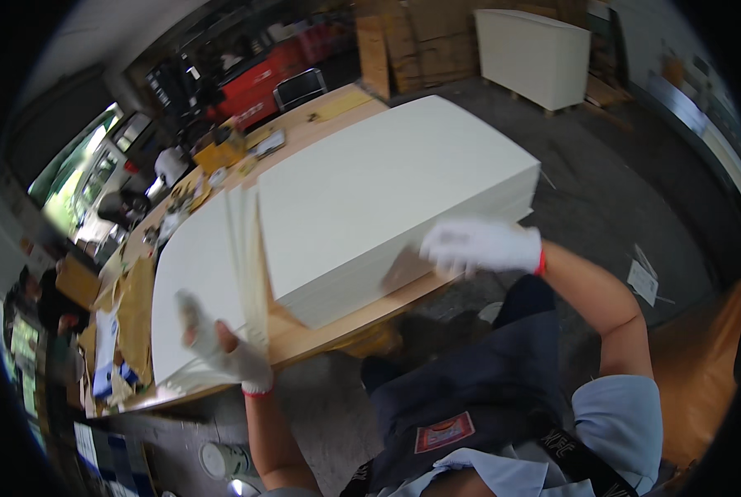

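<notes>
My left hand, in a white glove with bare fingertips showing, is over the near part of the left stack of white sheets. Its thumb and a finger stand apart, blurred by motion. Pale, smeared strips of sheet edge rise between this stack and a taller stack of white sheets on the right. My right hand, gloved in white with a red cuff, hovers in front of the taller stack's near side. Its fingers are loosely bent and blurred, with nothing visible in them.
Both stacks lie on a long wooden table. Brown paper and small items crowd its left side. A chair stands behind it, a white block on a pallet at the back right. A bucket is on the floor; a person is far left.
</notes>
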`<action>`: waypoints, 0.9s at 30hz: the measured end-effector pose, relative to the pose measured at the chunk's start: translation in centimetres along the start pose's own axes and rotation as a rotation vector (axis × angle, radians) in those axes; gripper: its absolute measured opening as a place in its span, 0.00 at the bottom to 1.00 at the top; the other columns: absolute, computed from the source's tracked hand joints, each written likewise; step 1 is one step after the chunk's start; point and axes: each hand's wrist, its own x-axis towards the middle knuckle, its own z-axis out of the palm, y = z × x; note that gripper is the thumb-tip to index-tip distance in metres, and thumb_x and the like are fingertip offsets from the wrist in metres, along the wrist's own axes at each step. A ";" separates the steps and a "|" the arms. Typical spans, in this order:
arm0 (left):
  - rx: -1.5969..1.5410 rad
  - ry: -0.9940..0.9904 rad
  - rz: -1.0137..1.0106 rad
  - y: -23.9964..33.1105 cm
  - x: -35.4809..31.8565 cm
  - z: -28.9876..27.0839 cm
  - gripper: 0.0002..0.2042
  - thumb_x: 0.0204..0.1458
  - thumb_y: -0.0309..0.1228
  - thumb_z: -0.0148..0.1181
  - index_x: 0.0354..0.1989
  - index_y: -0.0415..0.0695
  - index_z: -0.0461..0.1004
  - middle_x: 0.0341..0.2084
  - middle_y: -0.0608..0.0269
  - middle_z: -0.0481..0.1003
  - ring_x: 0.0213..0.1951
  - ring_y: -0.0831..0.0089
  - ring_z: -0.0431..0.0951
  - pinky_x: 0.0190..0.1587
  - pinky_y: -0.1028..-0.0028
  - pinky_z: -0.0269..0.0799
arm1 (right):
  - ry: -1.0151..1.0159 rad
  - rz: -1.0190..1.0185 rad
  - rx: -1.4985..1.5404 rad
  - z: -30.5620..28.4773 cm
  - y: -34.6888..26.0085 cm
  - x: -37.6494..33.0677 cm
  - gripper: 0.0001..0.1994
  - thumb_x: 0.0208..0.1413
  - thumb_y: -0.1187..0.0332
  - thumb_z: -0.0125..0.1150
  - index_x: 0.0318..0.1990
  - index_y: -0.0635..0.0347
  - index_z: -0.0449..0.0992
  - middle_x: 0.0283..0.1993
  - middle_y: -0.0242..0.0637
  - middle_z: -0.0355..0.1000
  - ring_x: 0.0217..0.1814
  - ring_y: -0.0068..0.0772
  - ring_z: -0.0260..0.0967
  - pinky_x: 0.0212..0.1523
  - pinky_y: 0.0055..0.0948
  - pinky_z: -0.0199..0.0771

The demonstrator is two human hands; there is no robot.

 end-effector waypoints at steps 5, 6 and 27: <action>-0.050 -0.807 -0.171 4.7 -0.4 19.2 0.16 0.61 0.23 0.52 0.57 0.38 0.74 0.60 0.53 0.71 0.58 0.63 0.74 0.57 0.70 0.72 | 1.040 -0.032 -0.337 -14.8 5.6 -4.5 0.24 0.62 0.45 0.54 0.50 0.58 0.77 0.43 0.41 0.79 0.46 0.38 0.77 0.46 0.36 0.74; -0.028 -0.943 -0.441 6.9 -0.6 23.0 0.15 0.61 0.24 0.54 0.56 0.41 0.75 0.59 0.54 0.72 0.57 0.62 0.75 0.55 0.70 0.74 | 1.088 0.011 -0.393 -16.4 7.3 -5.3 0.24 0.62 0.45 0.53 0.49 0.58 0.76 0.46 0.45 0.79 0.50 0.47 0.76 0.50 0.39 0.73; -0.040 -1.415 -0.208 1.2 -6.8 40.0 0.18 0.60 0.28 0.59 0.58 0.38 0.71 0.52 0.52 0.76 0.53 0.65 0.77 0.57 0.69 0.70 | 0.989 -0.163 -0.099 -16.8 7.1 0.9 0.29 0.66 0.39 0.44 0.32 0.60 0.67 0.27 0.44 0.64 0.31 0.46 0.63 0.38 0.39 0.65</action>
